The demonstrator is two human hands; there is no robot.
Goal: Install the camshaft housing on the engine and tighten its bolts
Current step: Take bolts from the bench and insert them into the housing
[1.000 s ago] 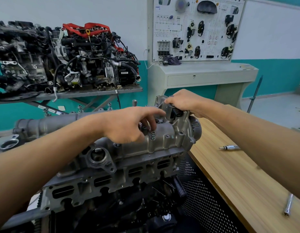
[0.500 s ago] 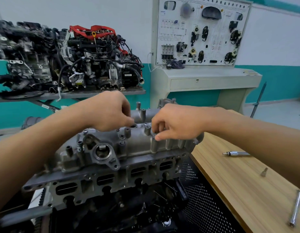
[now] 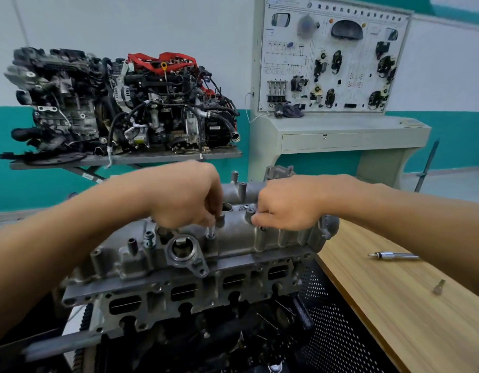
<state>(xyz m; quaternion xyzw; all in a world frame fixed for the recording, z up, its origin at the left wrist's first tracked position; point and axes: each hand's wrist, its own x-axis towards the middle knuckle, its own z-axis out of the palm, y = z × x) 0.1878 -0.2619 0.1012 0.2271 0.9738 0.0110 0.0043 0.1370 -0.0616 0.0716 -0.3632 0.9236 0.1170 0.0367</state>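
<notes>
The grey cast camshaft housing (image 3: 233,243) lies along the top of the engine (image 3: 179,297) in front of me. My left hand (image 3: 184,195) is over the housing's middle, fingers curled down and pinching a bolt (image 3: 211,232) that stands in a hole on the near edge. My right hand (image 3: 286,203) is over the right half of the housing, fingertips pinched together at a hole on the near edge; whatever they hold is hidden. Another bolt (image 3: 149,238) stands in a boss to the left.
A wooden bench (image 3: 394,305) on the right carries a silver tool (image 3: 391,255) and a small loose bolt (image 3: 438,287). A black perforated panel (image 3: 340,332) runs beside the engine. Behind stand another engine (image 3: 120,109) on a stand and a training board (image 3: 332,57).
Both hands left the housing's far right end and came to its middle. Left hand now lowers a bolt into a near-edge hole; right hand settled at a hole further right.
</notes>
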